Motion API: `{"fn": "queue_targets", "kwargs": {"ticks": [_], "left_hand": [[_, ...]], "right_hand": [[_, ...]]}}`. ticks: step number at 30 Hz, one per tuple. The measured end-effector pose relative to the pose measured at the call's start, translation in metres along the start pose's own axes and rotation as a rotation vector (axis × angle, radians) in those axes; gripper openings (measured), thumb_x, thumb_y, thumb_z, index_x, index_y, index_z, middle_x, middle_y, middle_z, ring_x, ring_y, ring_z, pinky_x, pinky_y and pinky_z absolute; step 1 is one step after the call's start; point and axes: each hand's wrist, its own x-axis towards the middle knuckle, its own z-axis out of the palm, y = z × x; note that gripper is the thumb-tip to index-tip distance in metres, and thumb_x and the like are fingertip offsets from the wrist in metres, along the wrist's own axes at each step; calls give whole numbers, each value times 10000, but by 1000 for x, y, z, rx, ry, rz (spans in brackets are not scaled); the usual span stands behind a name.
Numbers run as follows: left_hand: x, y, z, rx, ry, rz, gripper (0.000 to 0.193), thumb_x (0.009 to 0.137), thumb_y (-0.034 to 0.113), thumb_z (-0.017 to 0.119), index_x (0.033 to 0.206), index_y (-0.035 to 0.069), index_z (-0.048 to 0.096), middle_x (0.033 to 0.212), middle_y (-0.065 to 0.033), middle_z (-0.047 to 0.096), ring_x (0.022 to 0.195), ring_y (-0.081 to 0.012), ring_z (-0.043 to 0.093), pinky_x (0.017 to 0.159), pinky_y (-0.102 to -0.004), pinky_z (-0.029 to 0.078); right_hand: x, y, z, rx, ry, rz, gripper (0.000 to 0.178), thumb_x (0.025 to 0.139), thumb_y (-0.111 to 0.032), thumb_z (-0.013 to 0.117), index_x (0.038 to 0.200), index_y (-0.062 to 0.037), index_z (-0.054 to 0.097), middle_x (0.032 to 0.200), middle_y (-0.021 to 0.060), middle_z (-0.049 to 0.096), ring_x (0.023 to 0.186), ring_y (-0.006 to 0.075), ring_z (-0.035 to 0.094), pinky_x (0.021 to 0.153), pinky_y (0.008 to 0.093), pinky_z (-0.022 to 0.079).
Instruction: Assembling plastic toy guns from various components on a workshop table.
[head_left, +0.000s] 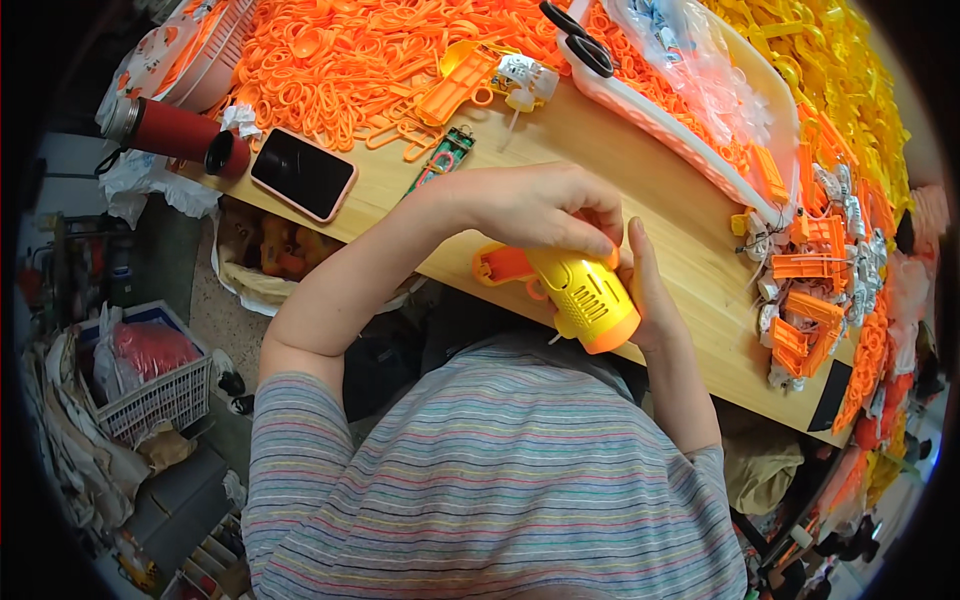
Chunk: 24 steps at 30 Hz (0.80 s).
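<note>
A yellow-and-orange plastic toy (585, 292), a barrel-shaped body with vent slots, is held over the near edge of the table. Its orange ring end points down toward me, and an orange handle-like part (503, 264) sticks out on its left. My left hand (545, 208) reaches across the top with bent fingers closed at the toy's far end, by a small orange piece. On the right side my right hand (648, 295) grips the body, thumb up; most of its fingers are hidden behind the toy.
Heaps of orange plastic parts (320, 75) and yellow parts (850, 70) cover the back. A white basket (690, 140) holds more, with black scissors (585, 45) on its rim. A phone (303, 174), red flask (170, 130), green circuit board (445, 155) and orange-white assemblies (810, 265) lie around.
</note>
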Motion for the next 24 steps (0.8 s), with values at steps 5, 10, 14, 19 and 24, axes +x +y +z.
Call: {"fn": "queue_targets", "kwargs": {"ticks": [5, 10, 14, 19, 24], "left_hand": [[-6, -10, -3, -39, 32, -48, 266, 890, 233, 629, 1010, -4, 639, 941, -78, 655, 884, -163, 616, 807, -299, 491], [-11, -25, 11, -471, 278, -93, 249, 887, 195, 636, 1030, -6, 668, 974, -59, 667, 888, -126, 622, 800, -265, 498], [-8, -24, 31, -652, 562, -151, 188, 875, 82, 576, 1009, -8, 673, 910, -60, 656, 843, -106, 630, 765, -249, 507], [-8, -33, 38, -511, 707, -40, 198, 807, 28, 520, 962, -21, 632, 904, -66, 635, 794, -111, 603, 730, -250, 493], [-11, -31, 17, -379, 650, -30, 185, 840, 66, 579, 1005, -6, 620, 1003, -65, 623, 873, -102, 587, 763, -251, 485]], "right_hand": [[11, -2, 4, -70, -6, -24, 775, 917, -656, 351, 1378, -34, 359, 1186, 229, 577, 966, 398, 648, 731, 448, 589], [10, 2, -6, -2, -1, -60, 689, 946, -548, 419, 1360, -1, 359, 1183, 235, 570, 989, 386, 640, 728, 443, 590], [12, 1, -5, -34, -35, -101, 604, 926, -416, 542, 1321, 9, 378, 1178, 231, 565, 982, 360, 647, 752, 431, 586], [14, -1, 16, -146, 45, -210, 423, 914, -312, 561, 1183, -36, 390, 1118, 234, 573, 951, 387, 651, 726, 443, 592], [17, -1, 6, -61, 16, -173, 469, 915, -342, 535, 1235, -27, 398, 1132, 221, 570, 947, 374, 652, 714, 450, 596]]}}
